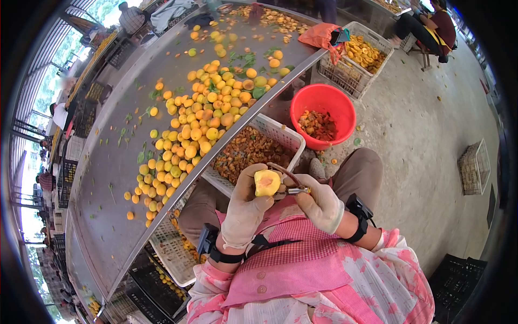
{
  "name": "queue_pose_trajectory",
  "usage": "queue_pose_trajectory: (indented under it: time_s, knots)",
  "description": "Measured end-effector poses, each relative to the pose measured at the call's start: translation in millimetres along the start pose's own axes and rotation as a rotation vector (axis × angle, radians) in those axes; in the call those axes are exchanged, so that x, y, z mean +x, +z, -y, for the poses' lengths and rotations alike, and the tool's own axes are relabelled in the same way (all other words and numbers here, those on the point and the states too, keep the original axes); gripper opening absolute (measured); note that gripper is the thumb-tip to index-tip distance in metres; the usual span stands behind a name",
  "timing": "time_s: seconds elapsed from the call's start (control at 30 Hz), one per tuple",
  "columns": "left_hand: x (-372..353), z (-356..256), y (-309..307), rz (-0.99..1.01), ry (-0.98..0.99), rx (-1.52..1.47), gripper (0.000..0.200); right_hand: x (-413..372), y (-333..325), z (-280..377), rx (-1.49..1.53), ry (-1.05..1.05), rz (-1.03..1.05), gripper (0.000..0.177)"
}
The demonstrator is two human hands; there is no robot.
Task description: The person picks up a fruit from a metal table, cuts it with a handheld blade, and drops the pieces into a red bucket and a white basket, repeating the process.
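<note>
My left hand (243, 208), in a pale glove, is closed around a peeled yellow fruit (267, 183) with a pinkish-brown patch facing up. Beside it, my right hand (322, 204), also gloved, grips a small metal peeling tool (297, 190). A thin brown strip of peel (285, 171) curves from the top of the fruit toward my right hand. Both hands are close together above my lap. Just beyond them, a white crate (297, 141) holds a heap of brownish peels and scraps (251, 151).
A metal table (116, 178) with many yellow-orange fruits (199, 119) slopes across the left. Beyond my hands stand a red basin (345, 102) of scraps and a crate of cut fruit (364, 54). Another crate (474, 167) stands right. People sit farther off.
</note>
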State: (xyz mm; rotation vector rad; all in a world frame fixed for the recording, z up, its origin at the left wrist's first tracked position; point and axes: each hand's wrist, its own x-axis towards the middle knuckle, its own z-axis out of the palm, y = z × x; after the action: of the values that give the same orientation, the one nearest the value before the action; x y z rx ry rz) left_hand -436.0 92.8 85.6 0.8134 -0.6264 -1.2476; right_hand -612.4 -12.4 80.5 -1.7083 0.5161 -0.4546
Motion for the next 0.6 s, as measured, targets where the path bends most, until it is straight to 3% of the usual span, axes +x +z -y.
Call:
queue_pose_trajectory:
  time_s: [0.1, 0.33, 0.6]
  knots:
    - [-2, -1, -2, -0.022, 0.039, 0.094, 0.065, -1, 6, -8, -0.123, -0.136, -0.056, 0.04]
    - [-2, -7, 10, -0.063, 0.083, 0.178, 0.071, -4, 12, -11, -0.133, -0.106, -0.054, 0.04]
    - [-4, -5, 9, 0.045, 0.034, 0.242, 0.071, -4, 12, -9, -0.189, -0.142, -0.013, 0.04]
